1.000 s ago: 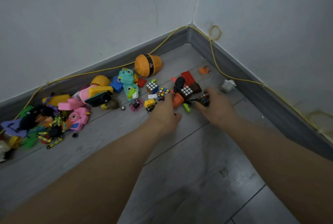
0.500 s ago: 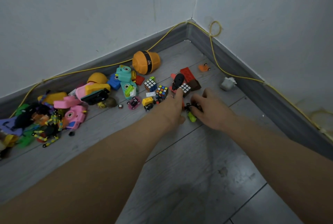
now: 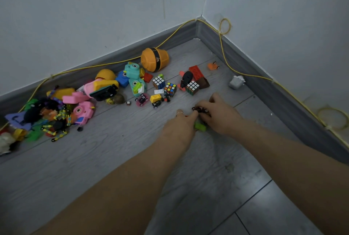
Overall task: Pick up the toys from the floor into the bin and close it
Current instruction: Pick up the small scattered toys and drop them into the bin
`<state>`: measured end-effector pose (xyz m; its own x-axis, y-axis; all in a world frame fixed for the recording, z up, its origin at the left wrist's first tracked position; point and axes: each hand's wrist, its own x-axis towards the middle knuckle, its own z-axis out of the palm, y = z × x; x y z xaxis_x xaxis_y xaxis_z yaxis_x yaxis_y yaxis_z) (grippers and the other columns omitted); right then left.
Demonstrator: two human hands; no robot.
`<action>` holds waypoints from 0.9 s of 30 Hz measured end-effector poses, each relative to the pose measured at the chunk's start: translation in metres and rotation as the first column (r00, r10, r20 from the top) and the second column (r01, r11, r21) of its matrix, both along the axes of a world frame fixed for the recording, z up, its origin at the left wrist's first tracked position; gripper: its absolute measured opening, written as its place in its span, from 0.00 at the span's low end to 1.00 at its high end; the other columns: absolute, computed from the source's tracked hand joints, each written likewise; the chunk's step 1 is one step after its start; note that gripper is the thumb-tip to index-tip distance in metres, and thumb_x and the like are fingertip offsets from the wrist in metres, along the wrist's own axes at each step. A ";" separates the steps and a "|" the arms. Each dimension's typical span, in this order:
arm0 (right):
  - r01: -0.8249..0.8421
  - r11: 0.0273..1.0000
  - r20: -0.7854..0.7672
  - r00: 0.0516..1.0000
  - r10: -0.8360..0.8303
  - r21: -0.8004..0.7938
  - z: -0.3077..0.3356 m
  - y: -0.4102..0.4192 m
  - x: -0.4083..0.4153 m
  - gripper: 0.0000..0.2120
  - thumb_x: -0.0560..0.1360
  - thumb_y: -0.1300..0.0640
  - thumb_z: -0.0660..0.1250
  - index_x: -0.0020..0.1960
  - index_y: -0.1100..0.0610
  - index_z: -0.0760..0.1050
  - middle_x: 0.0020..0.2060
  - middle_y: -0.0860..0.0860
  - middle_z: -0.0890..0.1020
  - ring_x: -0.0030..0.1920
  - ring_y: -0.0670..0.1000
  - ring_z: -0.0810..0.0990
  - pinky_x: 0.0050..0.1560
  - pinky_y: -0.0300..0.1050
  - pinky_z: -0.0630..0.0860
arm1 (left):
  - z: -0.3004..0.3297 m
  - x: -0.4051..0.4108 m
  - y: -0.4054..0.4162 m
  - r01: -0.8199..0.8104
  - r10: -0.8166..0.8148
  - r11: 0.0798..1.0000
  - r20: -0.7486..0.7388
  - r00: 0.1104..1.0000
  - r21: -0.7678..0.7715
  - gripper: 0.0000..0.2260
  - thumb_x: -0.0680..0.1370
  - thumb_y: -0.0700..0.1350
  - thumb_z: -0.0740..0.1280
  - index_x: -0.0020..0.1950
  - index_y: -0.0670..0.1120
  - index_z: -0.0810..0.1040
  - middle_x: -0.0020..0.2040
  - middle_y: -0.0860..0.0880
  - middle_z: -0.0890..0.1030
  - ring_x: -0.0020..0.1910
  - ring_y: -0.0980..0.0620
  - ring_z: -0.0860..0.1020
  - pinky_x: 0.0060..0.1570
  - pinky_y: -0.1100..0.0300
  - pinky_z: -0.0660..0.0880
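Toys lie scattered on the grey floor along the wall: three puzzle cubes [image 3: 192,87], a black toy [image 3: 186,79], a red brick [image 3: 196,72], an orange pot-shaped toy [image 3: 154,59], teal toy cameras [image 3: 132,70] and a pink camera [image 3: 84,111]. My left hand [image 3: 181,125] and right hand [image 3: 219,114] meet low over the floor, nearer me than the cubes. My right hand's curled fingers grip small dark toys [image 3: 200,110]. A green brick [image 3: 200,127] shows between the hands; my left hand's fingers curl around something red beside it. No bin is in view.
A yellow cable [image 3: 224,57] runs along the skirting in the corner. A small white object [image 3: 236,82] and an orange wheeled toy [image 3: 213,66] lie near the right wall. A dense heap of toys [image 3: 43,117] fills the far left.
Both hands have drawn back toward me from the cubes, bringing the dark toys, an orange-red piece and the green brick along. The remaining toys have not moved.
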<state>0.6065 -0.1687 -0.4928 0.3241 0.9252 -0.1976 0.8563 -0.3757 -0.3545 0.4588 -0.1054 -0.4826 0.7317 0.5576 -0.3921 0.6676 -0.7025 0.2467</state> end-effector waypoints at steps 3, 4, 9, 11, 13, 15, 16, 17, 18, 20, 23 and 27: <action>-0.076 0.997 0.021 0.997 0.077 -0.012 0.000 -0.011 -0.007 0.21 0.77 0.43 0.64 0.69 0.43 0.68 0.55 0.53 0.65 0.47 0.56 0.76 0.47 0.51 0.78 | -0.004 -0.016 0.001 0.007 -0.007 1.000 -0.008 1.000 0.014 0.24 0.83 0.44 0.57 0.77 0.54 0.54 0.70 0.35 0.64 0.54 0.37 0.77 0.45 0.49 0.74; -0.087 0.996 0.034 0.996 0.087 -0.015 -0.001 -0.014 -0.010 0.22 0.76 0.42 0.64 0.69 0.43 0.68 0.56 0.53 0.65 0.47 0.56 0.76 0.46 0.50 0.77 | -0.004 -0.020 0.000 0.016 -0.016 1.000 -0.007 1.000 0.005 0.24 0.83 0.44 0.56 0.77 0.55 0.53 0.70 0.34 0.64 0.55 0.36 0.76 0.44 0.50 0.73; -0.053 0.998 0.022 0.998 0.053 0.040 -0.003 -0.020 -0.020 0.16 0.77 0.44 0.64 0.62 0.49 0.72 0.55 0.53 0.66 0.44 0.57 0.76 0.44 0.53 0.78 | 0.004 -0.027 -0.012 0.069 -0.069 0.997 0.003 0.998 0.032 0.22 0.84 0.49 0.55 0.77 0.54 0.55 0.68 0.37 0.66 0.51 0.38 0.78 0.39 0.53 0.71; -0.044 0.998 -0.016 0.999 0.045 0.055 -0.004 -0.023 -0.022 0.12 0.77 0.48 0.65 0.59 0.51 0.73 0.54 0.53 0.66 0.43 0.57 0.76 0.43 0.53 0.78 | 0.006 -0.028 -0.017 0.029 -0.028 1.000 0.032 0.999 -0.009 0.22 0.83 0.50 0.57 0.76 0.52 0.56 0.64 0.39 0.69 0.50 0.41 0.77 0.40 0.54 0.71; -0.038 0.997 -0.046 0.998 0.041 0.070 -0.003 -0.026 -0.022 0.11 0.77 0.53 0.65 0.59 0.51 0.73 0.54 0.52 0.66 0.43 0.55 0.75 0.44 0.53 0.78 | 0.006 -0.030 -0.020 -0.041 0.047 0.995 0.073 0.996 -0.087 0.20 0.82 0.50 0.59 0.73 0.50 0.58 0.60 0.41 0.72 0.50 0.43 0.76 0.42 0.53 0.71; -0.023 0.997 -0.067 0.997 0.028 0.076 -0.002 -0.029 -0.021 0.12 0.76 0.55 0.66 0.59 0.52 0.74 0.54 0.52 0.67 0.44 0.55 0.75 0.45 0.51 0.78 | 0.007 -0.031 -0.021 -0.087 0.098 0.988 0.085 0.992 -0.130 0.19 0.81 0.51 0.61 0.70 0.50 0.60 0.58 0.42 0.73 0.49 0.45 0.75 0.43 0.54 0.71; -0.012 0.997 -0.070 0.997 0.017 0.075 -0.001 -0.029 -0.020 0.13 0.76 0.55 0.67 0.60 0.52 0.74 0.54 0.53 0.67 0.45 0.55 0.75 0.46 0.50 0.77 | 0.007 -0.032 -0.021 -0.101 0.113 0.985 0.079 0.990 -0.138 0.19 0.81 0.52 0.62 0.68 0.50 0.61 0.57 0.43 0.73 0.49 0.45 0.74 0.44 0.54 0.71; -0.003 0.997 -0.067 0.998 0.008 0.075 0.000 -0.030 -0.020 0.13 0.75 0.55 0.67 0.59 0.52 0.74 0.54 0.52 0.67 0.46 0.55 0.75 0.46 0.49 0.77 | 0.007 -0.032 -0.020 -0.116 0.126 0.983 0.066 0.990 -0.139 0.18 0.80 0.53 0.63 0.67 0.50 0.62 0.56 0.44 0.73 0.49 0.46 0.74 0.44 0.53 0.72; 0.004 0.997 -0.064 0.998 0.001 0.075 0.001 -0.030 -0.021 0.13 0.75 0.56 0.68 0.59 0.52 0.74 0.54 0.52 0.67 0.46 0.55 0.75 0.46 0.48 0.76 | 0.008 -0.033 -0.020 -0.130 0.137 0.982 0.043 0.990 -0.135 0.18 0.79 0.54 0.64 0.66 0.51 0.63 0.55 0.44 0.73 0.49 0.46 0.74 0.45 0.53 0.72; 0.021 0.997 -0.074 0.997 -0.015 0.075 0.002 -0.031 -0.024 0.12 0.75 0.57 0.68 0.58 0.52 0.74 0.54 0.52 0.67 0.47 0.54 0.75 0.46 0.46 0.75 | 0.010 -0.033 -0.018 -0.138 0.139 0.987 0.002 0.990 -0.085 0.19 0.79 0.56 0.64 0.65 0.50 0.63 0.55 0.45 0.75 0.51 0.45 0.75 0.45 0.52 0.73; 0.075 0.994 -0.129 0.990 -0.065 0.076 0.004 -0.033 -0.026 0.13 0.73 0.59 0.70 0.57 0.51 0.74 0.53 0.51 0.67 0.49 0.53 0.74 0.49 0.44 0.75 | 0.013 -0.031 -0.013 -0.132 0.130 0.989 0.031 0.991 0.063 0.16 0.81 0.54 0.60 0.66 0.50 0.64 0.55 0.44 0.77 0.47 0.45 0.76 0.38 0.53 0.71; 0.233 0.963 -0.244 0.950 -0.195 0.136 0.013 -0.041 -0.023 0.13 0.72 0.59 0.71 0.55 0.50 0.76 0.53 0.50 0.69 0.49 0.50 0.74 0.50 0.41 0.74 | 0.012 -0.024 -0.009 -0.047 0.044 0.995 0.046 0.998 0.083 0.20 0.83 0.51 0.56 0.75 0.55 0.58 0.58 0.44 0.76 0.50 0.44 0.77 0.38 0.54 0.71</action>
<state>0.5833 -0.2100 -0.4802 0.4818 0.8645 -0.1433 0.6519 -0.4628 -0.6007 0.4347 -0.1141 -0.4706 0.7202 0.6203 -0.3107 0.6892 -0.6910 0.2180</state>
